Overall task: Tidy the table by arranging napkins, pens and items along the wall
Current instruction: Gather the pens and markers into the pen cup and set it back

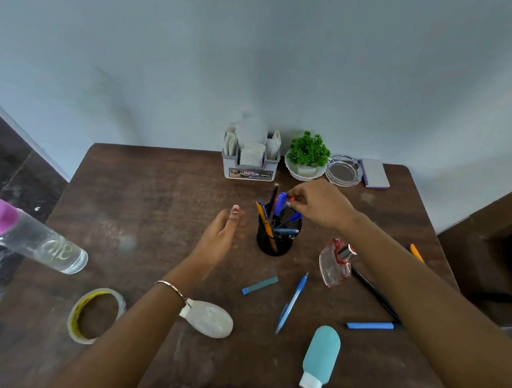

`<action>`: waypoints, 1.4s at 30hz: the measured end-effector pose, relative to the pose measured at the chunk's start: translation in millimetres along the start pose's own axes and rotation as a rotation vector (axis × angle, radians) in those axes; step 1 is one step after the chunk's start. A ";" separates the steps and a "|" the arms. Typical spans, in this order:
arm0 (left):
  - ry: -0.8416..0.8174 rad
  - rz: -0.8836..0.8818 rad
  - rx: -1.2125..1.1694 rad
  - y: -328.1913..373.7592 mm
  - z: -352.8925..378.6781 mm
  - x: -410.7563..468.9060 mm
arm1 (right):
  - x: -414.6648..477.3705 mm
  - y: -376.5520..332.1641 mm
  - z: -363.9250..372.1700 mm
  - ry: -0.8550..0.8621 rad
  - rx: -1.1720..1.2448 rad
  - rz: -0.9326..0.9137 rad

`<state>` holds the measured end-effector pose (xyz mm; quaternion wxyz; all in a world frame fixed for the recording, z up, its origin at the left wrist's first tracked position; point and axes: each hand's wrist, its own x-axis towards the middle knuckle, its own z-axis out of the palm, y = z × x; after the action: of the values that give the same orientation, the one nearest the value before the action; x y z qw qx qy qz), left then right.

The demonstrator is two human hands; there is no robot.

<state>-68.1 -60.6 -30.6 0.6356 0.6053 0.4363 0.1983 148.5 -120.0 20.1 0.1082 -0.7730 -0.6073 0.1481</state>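
Black mesh, the pen cup point(275, 242) stands near the middle of the table point(155, 190), a little short of the napkin holder point(249, 165), which sits at the far edge against the wall. The right hand point(322, 205) reaches over the cup's mouth from the right and pinches an orange-tipped pen point(292, 199) among the upright ones; it looks about to be let down into the cup. The left hand point(222, 237) hovers just left of the cup, fingers loose, holding nothing.

Of the loose pens, the blue pen point(292, 302) lies nearest, on the near-edge side of the cup, its long axis running roughly near to far (an easy pick for either hand, and the left is free). A blue marker point(370, 326) lies crosswise, partly under the right forearm. A black pen point(373, 291) and a yellow pen point(416, 252) lie toward the right edge. Open room shows along the far edge, left of the napkin holder.
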 end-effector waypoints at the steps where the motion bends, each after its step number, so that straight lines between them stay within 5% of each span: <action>1: -0.003 -0.004 0.012 -1.7 -1.0 -1.0 | 0.3 0.0 1.9 -0.026 -0.025 0.005; 8: -0.034 -0.024 0.060 -7.5 2.6 -10.9 | -9.3 -2.9 2.1 -0.075 0.001 0.051; 16: -0.074 -0.041 0.233 -19.7 33.3 -28.2 | -75.6 8.0 -16.9 0.270 0.227 0.180; 21: -0.251 -0.020 0.351 -21.3 78.3 -44.8 | -132.5 48.2 -3.6 0.467 0.299 0.387; 29: -0.525 0.000 0.373 -15.6 149.0 -62.1 | -218.1 133.7 30.6 0.496 0.326 0.876; 34: -0.700 0.245 0.734 -12.6 179.9 -62.1 | -227.7 177.8 41.1 0.347 0.222 0.915; 42: -0.737 0.576 1.289 -13.4 241.8 -36.6 | -220.6 195.4 60.1 0.261 0.080 0.781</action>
<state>100.7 -235.9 -59.1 0.1873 0.9694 0.0529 -0.1496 255.8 -381.6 -82.3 0.1497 -0.9529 -0.2431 0.1023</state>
